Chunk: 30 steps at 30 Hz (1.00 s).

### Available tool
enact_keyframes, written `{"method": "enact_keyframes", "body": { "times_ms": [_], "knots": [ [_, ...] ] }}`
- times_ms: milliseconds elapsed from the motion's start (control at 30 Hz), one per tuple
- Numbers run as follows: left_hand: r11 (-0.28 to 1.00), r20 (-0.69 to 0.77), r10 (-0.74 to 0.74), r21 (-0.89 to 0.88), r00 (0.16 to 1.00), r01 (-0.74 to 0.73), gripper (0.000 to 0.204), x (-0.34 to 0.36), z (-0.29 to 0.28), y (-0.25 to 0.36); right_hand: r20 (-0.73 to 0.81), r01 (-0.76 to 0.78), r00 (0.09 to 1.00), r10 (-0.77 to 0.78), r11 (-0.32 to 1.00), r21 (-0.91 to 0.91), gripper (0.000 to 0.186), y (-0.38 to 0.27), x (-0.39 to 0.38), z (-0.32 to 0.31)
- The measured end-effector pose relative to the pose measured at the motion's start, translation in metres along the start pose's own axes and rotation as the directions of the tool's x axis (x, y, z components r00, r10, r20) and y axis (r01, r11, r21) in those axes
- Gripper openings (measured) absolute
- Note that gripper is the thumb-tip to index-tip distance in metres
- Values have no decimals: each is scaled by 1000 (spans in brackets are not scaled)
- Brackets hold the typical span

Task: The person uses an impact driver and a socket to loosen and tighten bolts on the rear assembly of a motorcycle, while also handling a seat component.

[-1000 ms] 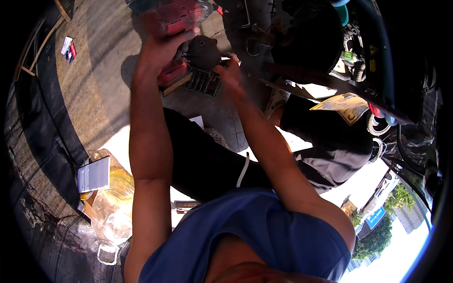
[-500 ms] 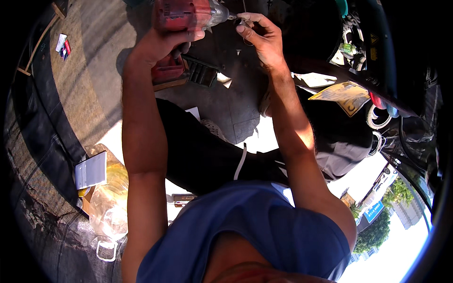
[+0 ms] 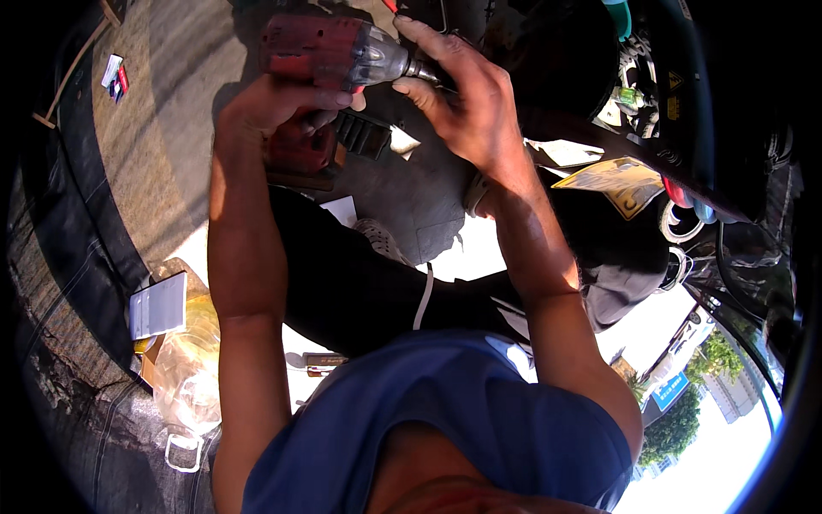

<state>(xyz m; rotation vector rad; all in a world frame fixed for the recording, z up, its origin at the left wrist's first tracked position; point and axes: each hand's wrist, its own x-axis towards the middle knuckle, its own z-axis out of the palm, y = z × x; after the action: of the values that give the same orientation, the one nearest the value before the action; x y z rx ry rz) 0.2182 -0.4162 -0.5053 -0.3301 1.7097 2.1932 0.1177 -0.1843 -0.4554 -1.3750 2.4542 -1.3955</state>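
My left hand (image 3: 282, 107) is closed round the handle of a red cordless impact wrench (image 3: 312, 50). Its grey metal nose points right, toward my right hand (image 3: 467, 94). A small metal socket (image 3: 422, 71) sits at the nose, its far end running in between my right thumb and forefinger. Those two are spread apart: the forefinger stretches above the nose and the thumb lies just below it. The other right fingers are mostly hidden in shadow. Beneath my left hand shows the wrench's red base (image 3: 300, 152).
A dark ribbed case (image 3: 364, 135) lies on the floor beyond my knees. At right are a yellow plate (image 3: 612, 182) and a dark vehicle edge (image 3: 638, 141). A clear plastic bag (image 3: 184, 368) and a white flat box (image 3: 158, 306) lie at left.
The wrench has come slightly left and nearer. My right hand, which pinched a small dark ring-shaped piece at the wrench's tip, now has thumb and forefinger spread about the nose.
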Motion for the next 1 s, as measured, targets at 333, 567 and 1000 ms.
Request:
{"method": "enact_keyframes", "body": {
  "times_ms": [333, 567, 1000],
  "knots": [
    [998, -170, -64, -14, 983, 62, 27, 73, 3, -29, -389, -324, 894, 222, 920, -219, 77, 63, -22, 51],
    [895, -144, -241, -415, 960, 162, 36, 153, 18, -60, 365, -687, 539, 759, 144, 713, 55, 113, -91, 115],
    [950, -243, -175, -295, 954, 99, 30, 234, 9, -65, 203, -644, 507, 838, 211, 735, 43, 156, -49, 113]
  ]
}}
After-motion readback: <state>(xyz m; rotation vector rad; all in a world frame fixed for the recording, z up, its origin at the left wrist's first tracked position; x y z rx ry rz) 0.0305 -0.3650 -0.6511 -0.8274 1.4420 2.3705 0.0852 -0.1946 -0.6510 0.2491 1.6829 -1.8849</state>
